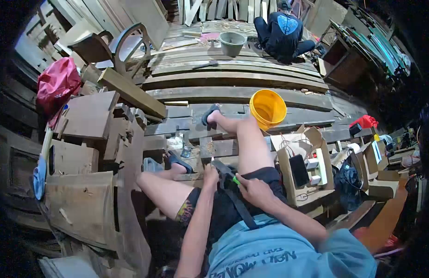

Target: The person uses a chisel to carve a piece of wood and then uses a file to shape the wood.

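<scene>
My right hand (255, 189) is closed round the green handle of a tool with a flat grey blade (223, 169), held over my lap. The blade points up and left, towards my left hand (210, 176). That hand is closed beside the blade, and a small pale tip shows above its fingers; I cannot tell what it grips. Below the blade, a dark strap (242, 209) runs across my black shorts to the blue shirt.
A yellow bucket (268, 109) stands past my knee. At right, a cardboard box (311, 194) holds a phone (298, 170) and a power strip (321, 166). Wooden planks and furniture parts (87, 113) crowd the left. Further off are a grey basin (232, 44) and a seated person (284, 37).
</scene>
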A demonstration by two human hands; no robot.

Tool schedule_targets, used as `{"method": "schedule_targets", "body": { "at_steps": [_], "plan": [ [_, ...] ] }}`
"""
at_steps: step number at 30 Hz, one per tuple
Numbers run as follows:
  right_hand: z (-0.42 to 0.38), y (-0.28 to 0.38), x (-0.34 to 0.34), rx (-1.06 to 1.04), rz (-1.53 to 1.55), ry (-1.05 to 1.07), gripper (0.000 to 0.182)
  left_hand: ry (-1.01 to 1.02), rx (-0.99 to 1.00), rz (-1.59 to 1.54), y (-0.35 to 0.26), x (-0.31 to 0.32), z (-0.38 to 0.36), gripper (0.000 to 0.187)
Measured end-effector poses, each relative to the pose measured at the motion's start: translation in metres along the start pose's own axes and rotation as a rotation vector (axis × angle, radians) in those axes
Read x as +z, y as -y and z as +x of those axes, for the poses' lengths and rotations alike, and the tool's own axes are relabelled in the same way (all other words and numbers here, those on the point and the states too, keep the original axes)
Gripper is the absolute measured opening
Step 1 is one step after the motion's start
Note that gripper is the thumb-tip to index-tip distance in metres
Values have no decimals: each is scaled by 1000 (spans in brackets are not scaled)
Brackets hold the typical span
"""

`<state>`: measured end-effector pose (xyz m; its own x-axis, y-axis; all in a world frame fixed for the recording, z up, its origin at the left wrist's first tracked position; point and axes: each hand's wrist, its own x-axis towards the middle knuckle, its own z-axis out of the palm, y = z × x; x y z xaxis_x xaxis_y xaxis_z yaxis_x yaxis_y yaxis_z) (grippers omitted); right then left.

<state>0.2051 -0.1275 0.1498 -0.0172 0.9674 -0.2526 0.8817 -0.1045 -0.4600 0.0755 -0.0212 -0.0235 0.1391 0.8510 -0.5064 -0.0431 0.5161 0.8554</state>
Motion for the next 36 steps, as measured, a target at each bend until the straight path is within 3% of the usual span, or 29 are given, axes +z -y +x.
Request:
{"method": "schedule_targets", "body": {
  "at_steps": [4,6,10,14,15,19,26,28,32,36],
  "plan": [
    [-3,1,0,25,-22,-11,36,46,4,-88,-1,1,1,28],
    [0,3,-1,15,-52,-23,37,50,-112,58,-13,-3,0,22],
    [9,0,10,-1,-67,-56,38,51,-48,-68,-8,0,-5,22],
    [3,2,5,-19,-72,-58,37,75,-124,-37,-31,1,-17,21],
    [14,-2,13,-19,-76,-58,38,88,16,-79,-23,0,-13,23],
    [4,-2,1,-1,-11,-25,38,72,-111,-6,-15,-3,-2,22],
    [1,-1,1,45,-49,14,38,44,-37,54,3,-4,7,21],
    [6,-5,8,3,-34,-18,39,11,-40,80,-19,-2,-10,21],
    [4,-4,4,-8,-23,-24,39,82,-54,-75,-15,1,-3,17],
    [7,-7,13,-24,-91,-61,38,1,-135,-77,-25,4,-17,20]
  ]
}}
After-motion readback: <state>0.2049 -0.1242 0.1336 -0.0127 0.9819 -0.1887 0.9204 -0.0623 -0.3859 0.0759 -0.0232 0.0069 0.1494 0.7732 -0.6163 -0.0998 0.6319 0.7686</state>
